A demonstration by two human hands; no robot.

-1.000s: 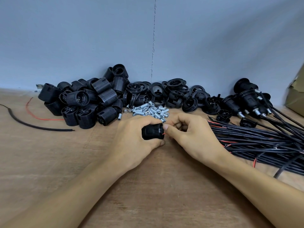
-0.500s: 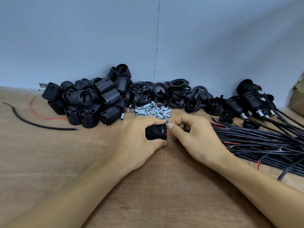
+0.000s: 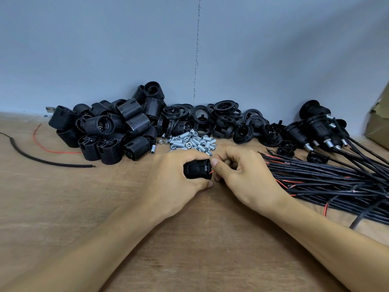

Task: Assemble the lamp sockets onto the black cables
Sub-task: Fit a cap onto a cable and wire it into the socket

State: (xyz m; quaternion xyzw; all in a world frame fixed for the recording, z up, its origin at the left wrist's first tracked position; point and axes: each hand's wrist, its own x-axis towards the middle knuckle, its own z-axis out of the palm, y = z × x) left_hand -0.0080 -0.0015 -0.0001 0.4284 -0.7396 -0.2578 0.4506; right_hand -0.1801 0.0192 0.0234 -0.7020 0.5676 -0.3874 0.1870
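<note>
My left hand point(image 3: 172, 178) grips a black ribbed lamp socket point(image 3: 196, 169) lying on its side just above the wooden table point(image 3: 63, 207). My right hand point(image 3: 242, 175) is right beside it, thumb and fingers pinching a thin red wire point(image 3: 212, 172) at the socket's right end. Most of that wire is hidden behind the fingers. A bundle of black cables point(image 3: 328, 182) with red cores lies to the right of my right hand.
A heap of black sockets point(image 3: 109, 131) sits at the back left, black rings point(image 3: 223, 121) behind the centre, small metal tubes point(image 3: 193, 142) just beyond my hands. Sockets with cables attached point(image 3: 315, 131) lie back right. A loose black cable point(image 3: 42, 161) and red wire point(image 3: 48, 148) lie left. A cardboard box point(image 3: 379, 123) stands far right.
The hands stay at the same spot on the table. My right fingers have shifted slightly at the socket's end; the view has tilted a little.
</note>
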